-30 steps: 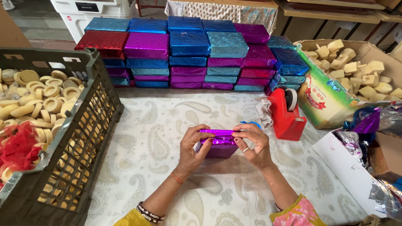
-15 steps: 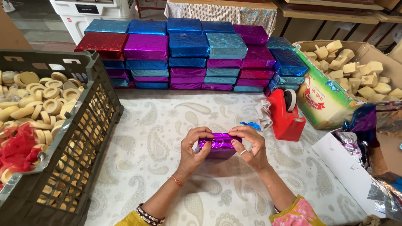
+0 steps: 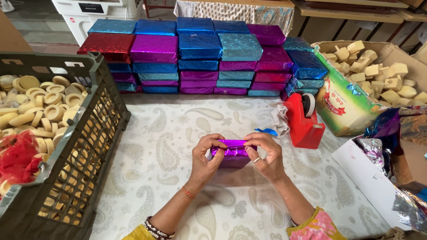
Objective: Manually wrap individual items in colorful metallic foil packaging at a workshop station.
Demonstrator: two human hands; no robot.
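My left hand point(image 3: 205, 155) and right hand point(image 3: 267, 155) clasp a purple foil packet point(image 3: 231, 153) at centre frame, just above the paisley tablecloth point(image 3: 169, 133).
I judge I am pressing the top fold flat; next it needs taping, calling for one hand to let go; the red tape dispenser point(image 3: 303, 121) stands near, right of centre; wrapped foil boxes point(image 3: 200, 53) are stacked along the top, a dark crate point(image 3: 84, 146) of pale rings at left, a carton of pale blocks point(image 3: 378, 75) upper right; nothing blocks the reach.

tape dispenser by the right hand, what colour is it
Red, with a pale roll of tape on top; the tape dispenser stands right of the right hand. Head view.
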